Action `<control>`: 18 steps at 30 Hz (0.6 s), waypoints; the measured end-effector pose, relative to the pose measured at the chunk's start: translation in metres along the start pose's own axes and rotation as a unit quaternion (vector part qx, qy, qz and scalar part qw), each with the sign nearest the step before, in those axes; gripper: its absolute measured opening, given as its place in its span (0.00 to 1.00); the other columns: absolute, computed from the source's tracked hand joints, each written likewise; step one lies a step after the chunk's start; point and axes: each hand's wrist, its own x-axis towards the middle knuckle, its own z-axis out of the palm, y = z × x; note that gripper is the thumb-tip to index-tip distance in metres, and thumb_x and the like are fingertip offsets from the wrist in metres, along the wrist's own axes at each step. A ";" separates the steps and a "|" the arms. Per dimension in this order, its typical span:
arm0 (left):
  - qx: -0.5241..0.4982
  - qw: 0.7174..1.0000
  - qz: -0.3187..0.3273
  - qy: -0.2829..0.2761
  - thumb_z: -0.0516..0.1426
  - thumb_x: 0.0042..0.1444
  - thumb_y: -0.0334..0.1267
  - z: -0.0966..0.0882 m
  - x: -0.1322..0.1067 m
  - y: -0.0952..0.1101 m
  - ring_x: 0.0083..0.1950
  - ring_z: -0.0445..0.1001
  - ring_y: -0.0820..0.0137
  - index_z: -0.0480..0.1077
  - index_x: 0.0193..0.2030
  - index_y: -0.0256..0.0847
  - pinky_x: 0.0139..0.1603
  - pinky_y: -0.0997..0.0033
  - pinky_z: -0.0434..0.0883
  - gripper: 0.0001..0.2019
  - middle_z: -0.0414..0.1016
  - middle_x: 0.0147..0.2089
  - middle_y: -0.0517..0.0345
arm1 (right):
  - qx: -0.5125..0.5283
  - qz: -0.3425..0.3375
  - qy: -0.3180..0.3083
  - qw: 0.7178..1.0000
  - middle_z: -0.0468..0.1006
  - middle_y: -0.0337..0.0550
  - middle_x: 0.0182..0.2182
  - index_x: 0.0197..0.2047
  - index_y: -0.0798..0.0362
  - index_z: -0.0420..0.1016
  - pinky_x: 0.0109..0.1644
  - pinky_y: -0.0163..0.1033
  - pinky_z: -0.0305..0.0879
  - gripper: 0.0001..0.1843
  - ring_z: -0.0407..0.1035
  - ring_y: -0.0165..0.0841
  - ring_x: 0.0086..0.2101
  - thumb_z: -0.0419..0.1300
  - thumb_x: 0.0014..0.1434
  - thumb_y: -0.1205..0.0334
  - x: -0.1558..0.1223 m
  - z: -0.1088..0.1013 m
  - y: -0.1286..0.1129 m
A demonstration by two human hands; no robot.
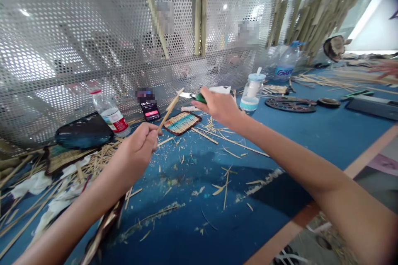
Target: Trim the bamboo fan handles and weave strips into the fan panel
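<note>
Blue surface littered with shavings: my left grip clenches a bamboo strip, my right grip grasps a green-handled knife.

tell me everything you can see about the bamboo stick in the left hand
The thin pale-tan bamboo stick is straight and dry-looking. Its lower end is pinched in the fingers of the left hand; it slants up and right above the blue table. Its top end seems to meet the blade of the green-handled tool in the right hand.

Blue "Gan…" on water bottle label, rest cut off; phone timer digits unreadable.
</note>
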 end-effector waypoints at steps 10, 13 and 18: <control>0.120 0.992 0.004 -0.030 0.43 0.66 0.47 0.001 0.006 0.003 0.26 0.64 0.69 0.64 0.40 0.43 0.29 0.71 0.59 0.14 0.64 0.26 0.64 | -0.046 0.020 0.000 0.999 0.78 0.54 0.39 0.51 0.56 0.66 0.33 0.39 0.48 0.34 0.71 0.42 0.36 0.36 0.67 0.36 0.005 0.023 0.025; 0.158 0.987 0.007 -0.039 0.41 0.65 0.47 0.001 0.005 0.002 0.29 0.67 0.66 0.63 0.40 0.43 0.32 0.69 0.60 0.15 0.65 0.27 0.62 | -0.046 0.017 -0.013 0.999 0.78 0.55 0.38 0.49 0.56 0.68 0.33 0.39 0.48 0.34 0.71 0.43 0.36 0.36 0.67 0.36 0.004 0.030 0.027; 0.175 0.983 -0.010 -0.056 0.42 0.64 0.48 -0.012 0.003 -0.018 0.26 0.66 0.68 0.65 0.43 0.43 0.31 0.72 0.62 0.16 0.64 0.24 0.64 | 0.017 0.020 -0.038 0.999 0.78 0.52 0.31 0.49 0.55 0.67 0.32 0.40 0.48 0.33 0.70 0.40 0.31 0.36 0.67 0.37 0.006 0.028 0.022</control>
